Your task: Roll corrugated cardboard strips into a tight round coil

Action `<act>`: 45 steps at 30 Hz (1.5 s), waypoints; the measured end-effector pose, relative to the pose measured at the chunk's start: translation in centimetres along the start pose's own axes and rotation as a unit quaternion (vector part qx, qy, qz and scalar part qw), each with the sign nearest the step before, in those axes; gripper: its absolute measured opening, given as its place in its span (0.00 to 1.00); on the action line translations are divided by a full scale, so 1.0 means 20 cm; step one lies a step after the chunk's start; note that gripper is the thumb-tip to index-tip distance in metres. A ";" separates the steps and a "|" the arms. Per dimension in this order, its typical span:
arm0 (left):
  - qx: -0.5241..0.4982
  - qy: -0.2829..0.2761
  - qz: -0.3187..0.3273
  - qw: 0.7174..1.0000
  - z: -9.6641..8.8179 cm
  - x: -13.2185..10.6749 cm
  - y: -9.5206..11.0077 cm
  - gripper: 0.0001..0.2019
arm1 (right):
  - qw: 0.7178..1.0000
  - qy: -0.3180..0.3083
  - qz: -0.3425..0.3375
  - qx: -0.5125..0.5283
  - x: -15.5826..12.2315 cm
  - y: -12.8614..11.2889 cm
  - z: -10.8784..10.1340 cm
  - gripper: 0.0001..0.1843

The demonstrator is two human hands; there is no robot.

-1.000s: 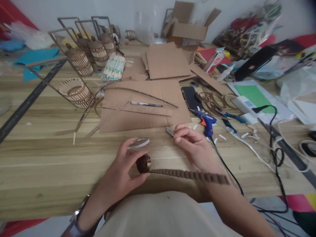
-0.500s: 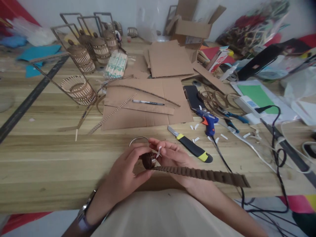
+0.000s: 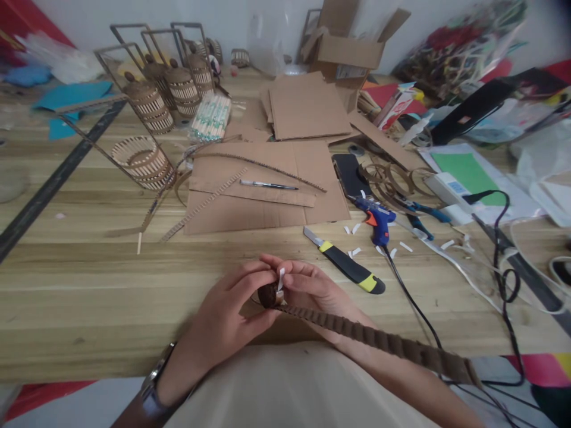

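Observation:
My left hand (image 3: pixel 225 312) is closed around a small coil of brown corrugated cardboard strip (image 3: pixel 267 295), near the table's front edge. The strip's loose tail (image 3: pixel 379 340) runs out to the right across my right forearm. Between the fingertips of my right hand (image 3: pixel 314 291) is a small white slip (image 3: pixel 281 280), which looks like paper or tape, held at the right side of the coil. My fingers hide part of the coil. Beyond my right hand lies a utility knife (image 3: pixel 350 266) with its blade out.
A blue glue gun (image 3: pixel 379 223) and its black cord lie to the right, among scattered white slips (image 3: pixel 355 228). Flat cardboard (image 3: pixel 267 214) with a pen (image 3: pixel 268 185) on it lies ahead. Several lantern-like stick baskets (image 3: pixel 147 107) stand at the back left, near an open cardboard box (image 3: pixel 345 50).
The white slip has moved slightly left and down against the coil and stands more upright. My hands are closer together. The strip's tail has swung downward and reaches farther right.

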State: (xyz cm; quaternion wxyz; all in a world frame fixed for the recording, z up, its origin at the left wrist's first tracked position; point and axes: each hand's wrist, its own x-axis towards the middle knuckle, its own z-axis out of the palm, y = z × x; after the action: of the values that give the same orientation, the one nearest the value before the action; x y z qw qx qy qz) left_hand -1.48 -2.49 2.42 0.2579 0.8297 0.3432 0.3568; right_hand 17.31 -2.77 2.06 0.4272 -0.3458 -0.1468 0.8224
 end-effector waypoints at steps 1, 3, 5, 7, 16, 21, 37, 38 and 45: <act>0.000 -0.001 0.000 1.000 0.00 0.00 0.00 0.17 | 1.000 0.002 0.000 -0.001 0.00 0.00 0.00 0.12; -0.002 -0.002 0.001 1.000 0.00 0.00 0.00 0.16 | 1.000 0.005 0.003 0.000 0.01 0.00 0.00 0.13; -0.007 -0.001 0.005 1.000 0.00 0.01 0.00 0.16 | 1.000 0.008 0.005 -0.002 0.01 0.01 0.00 0.14; -0.009 0.002 0.009 1.000 0.00 0.01 0.01 0.16 | 1.000 0.006 0.006 -0.006 0.01 0.01 0.00 0.14; 0.038 0.021 0.034 0.998 0.00 -0.03 0.01 0.12 | 0.995 0.000 -0.052 -0.080 -0.01 0.02 0.01 0.14; 0.036 0.051 0.049 0.997 0.00 -0.03 0.02 0.06 | 0.990 -0.005 -0.081 -0.112 -0.03 0.02 0.02 0.12; 0.052 0.046 0.068 0.995 0.00 -0.04 0.02 0.11 | 0.954 -0.012 -0.159 -0.252 -0.03 0.05 -0.04 0.15; 0.053 0.045 0.068 0.995 0.00 -0.04 0.02 0.11 | 0.953 -0.016 -0.160 -0.255 -0.03 0.05 -0.04 0.20; 0.051 0.044 0.033 0.997 0.02 -0.04 0.02 0.11 | 0.893 0.019 -0.307 -0.330 -0.03 0.07 -0.05 0.08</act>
State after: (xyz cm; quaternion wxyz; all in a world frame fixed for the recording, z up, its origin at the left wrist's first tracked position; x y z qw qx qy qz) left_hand -1.43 -3.50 2.06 0.1880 0.8363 0.3440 0.3832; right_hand 17.44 -4.03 0.86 0.5222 -0.4205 -0.5003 0.5479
